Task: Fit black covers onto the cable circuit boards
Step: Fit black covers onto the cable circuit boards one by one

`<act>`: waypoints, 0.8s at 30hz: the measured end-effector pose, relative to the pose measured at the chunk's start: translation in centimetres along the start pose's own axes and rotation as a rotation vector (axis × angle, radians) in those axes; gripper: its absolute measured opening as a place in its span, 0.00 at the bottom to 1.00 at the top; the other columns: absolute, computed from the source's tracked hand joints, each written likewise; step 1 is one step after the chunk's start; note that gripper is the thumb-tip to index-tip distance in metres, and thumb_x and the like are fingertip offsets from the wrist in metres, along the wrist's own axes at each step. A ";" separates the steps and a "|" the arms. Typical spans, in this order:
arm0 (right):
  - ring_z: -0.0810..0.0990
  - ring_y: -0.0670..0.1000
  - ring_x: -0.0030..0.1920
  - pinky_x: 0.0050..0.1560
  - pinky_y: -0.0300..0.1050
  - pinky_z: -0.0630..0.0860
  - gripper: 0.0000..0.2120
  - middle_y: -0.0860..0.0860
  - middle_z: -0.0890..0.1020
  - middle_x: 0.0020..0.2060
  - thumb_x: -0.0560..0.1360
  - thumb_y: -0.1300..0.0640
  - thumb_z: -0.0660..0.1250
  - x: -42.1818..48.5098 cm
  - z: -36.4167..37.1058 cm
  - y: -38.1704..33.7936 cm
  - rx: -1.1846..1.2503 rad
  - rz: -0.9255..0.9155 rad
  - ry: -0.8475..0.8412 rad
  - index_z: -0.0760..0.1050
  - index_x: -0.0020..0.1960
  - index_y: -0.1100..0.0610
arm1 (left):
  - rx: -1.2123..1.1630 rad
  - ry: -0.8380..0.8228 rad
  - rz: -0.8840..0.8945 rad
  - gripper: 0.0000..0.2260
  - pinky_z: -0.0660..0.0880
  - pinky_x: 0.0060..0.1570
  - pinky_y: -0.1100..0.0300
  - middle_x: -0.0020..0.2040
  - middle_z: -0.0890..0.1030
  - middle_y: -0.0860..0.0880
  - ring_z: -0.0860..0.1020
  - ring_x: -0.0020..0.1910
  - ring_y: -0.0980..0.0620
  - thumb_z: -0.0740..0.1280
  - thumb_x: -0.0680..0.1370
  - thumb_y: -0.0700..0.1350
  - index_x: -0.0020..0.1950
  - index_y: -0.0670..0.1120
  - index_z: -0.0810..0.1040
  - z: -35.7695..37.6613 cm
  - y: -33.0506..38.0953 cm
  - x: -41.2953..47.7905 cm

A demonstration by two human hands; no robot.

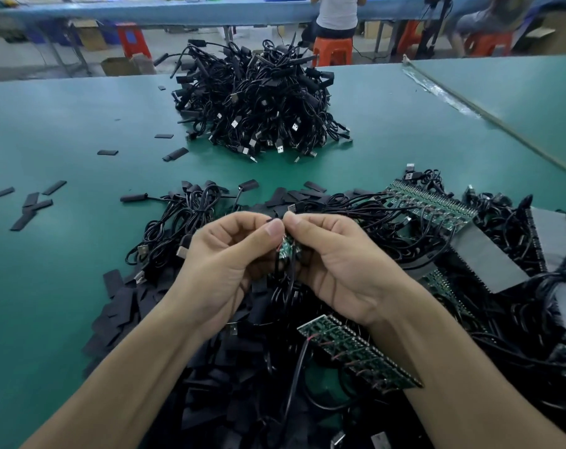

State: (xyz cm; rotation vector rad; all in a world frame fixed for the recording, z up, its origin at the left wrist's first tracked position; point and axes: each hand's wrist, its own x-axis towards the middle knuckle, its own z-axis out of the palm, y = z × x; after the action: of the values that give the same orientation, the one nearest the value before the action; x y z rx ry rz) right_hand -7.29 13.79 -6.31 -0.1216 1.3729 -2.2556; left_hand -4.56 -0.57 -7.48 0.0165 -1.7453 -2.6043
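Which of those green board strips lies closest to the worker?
The strip just below the right hand, red wires showing; the other strips lie farther back, rightward.

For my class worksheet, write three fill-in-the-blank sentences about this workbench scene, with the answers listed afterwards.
The left hand and right hand together pinch a small circuit board coloured ___.
Scattered flat black covers lie on the table at the person's ___ side.
The strip of joined circuit boards lies beside the ___ forearm.
Answers: green; left; right.

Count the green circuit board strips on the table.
3 strips: one upper right, one nearest the camera, one between them, part-buried beside grey tape. Cables may hide more.
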 end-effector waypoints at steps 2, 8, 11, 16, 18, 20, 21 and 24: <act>0.77 0.55 0.38 0.42 0.46 0.80 0.11 0.62 0.78 0.42 0.80 0.60 0.64 0.1 0.1 0.3 0.041 0.038 0.006 0.77 0.53 0.69 | -0.045 0.013 -0.041 0.04 0.79 0.32 0.64 0.33 0.81 0.49 0.78 0.30 0.56 0.76 0.64 0.44 0.36 0.46 0.84 -0.1 -0.4 0.1; 0.78 0.48 0.29 0.34 0.39 0.79 0.10 0.55 0.80 0.32 0.80 0.60 0.64 0.5 -0.2 0.9 0.101 0.112 0.018 0.80 0.44 0.64 | -0.098 0.065 -0.126 0.06 0.78 0.29 0.66 0.34 0.81 0.49 0.78 0.29 0.58 0.76 0.60 0.46 0.34 0.47 0.82 -0.4 -1.6 0.5; 0.78 0.49 0.29 0.33 0.38 0.77 0.10 0.55 0.80 0.30 0.79 0.60 0.65 0.4 -0.3 1.0 0.098 0.155 0.025 0.80 0.43 0.64 | -0.127 0.063 -0.135 0.06 0.78 0.29 0.66 0.33 0.81 0.48 0.78 0.28 0.58 0.76 0.61 0.46 0.33 0.48 0.81 -0.6 -2.1 0.5; 0.77 0.49 0.28 0.31 0.38 0.76 0.11 0.55 0.80 0.29 0.79 0.60 0.65 0.5 -0.3 1.2 0.088 0.164 0.052 0.80 0.41 0.63 | -0.105 0.068 -0.125 0.06 0.77 0.28 0.67 0.31 0.80 0.49 0.77 0.26 0.59 0.76 0.61 0.47 0.33 0.48 0.82 -0.7 -2.3 0.6; 0.78 0.49 0.29 0.34 0.40 0.78 0.11 0.55 0.80 0.31 0.80 0.60 0.64 0.5 -0.1 1.2 0.070 0.121 0.051 0.80 0.42 0.63 | -0.071 0.063 -0.097 0.07 0.77 0.28 0.67 0.31 0.79 0.49 0.76 0.27 0.59 0.76 0.61 0.48 0.34 0.47 0.82 -0.5 -2.1 0.7; 0.79 0.52 0.33 0.39 0.45 0.80 0.11 0.57 0.80 0.35 0.81 0.60 0.64 0.6 0.0 1.1 0.015 0.050 0.036 0.79 0.43 0.63 | 0.008 0.047 -0.039 0.07 0.77 0.28 0.64 0.33 0.77 0.47 0.76 0.29 0.56 0.76 0.63 0.49 0.35 0.48 0.81 -0.4 -1.9 0.7; 0.80 0.53 0.35 0.41 0.49 0.81 0.11 0.58 0.80 0.37 0.81 0.60 0.63 0.7 0.1 1.1 -0.038 0.005 0.035 0.79 0.43 0.63 | 0.083 0.042 0.012 0.08 0.78 0.29 0.61 0.34 0.76 0.44 0.76 0.30 0.52 0.75 0.66 0.49 0.35 0.47 0.80 -0.5 -1.8 0.7; 0.78 0.52 0.38 0.45 0.54 0.78 0.09 0.55 0.81 0.38 0.81 0.59 0.65 0.8 -0.2 1.3 -0.361 -0.158 0.109 0.80 0.44 0.59 | 0.434 0.028 0.219 0.16 0.70 0.32 0.56 0.34 0.71 0.42 0.69 0.33 0.48 0.69 0.78 0.48 0.38 0.39 0.75 -0.6 -1.7 0.7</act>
State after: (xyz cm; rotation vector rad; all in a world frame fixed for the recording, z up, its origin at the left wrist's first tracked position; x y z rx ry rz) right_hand -7.57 13.12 -7.71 -0.2385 1.8792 -2.1406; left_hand -5.27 -0.44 -9.29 -0.1271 -2.1266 -2.0278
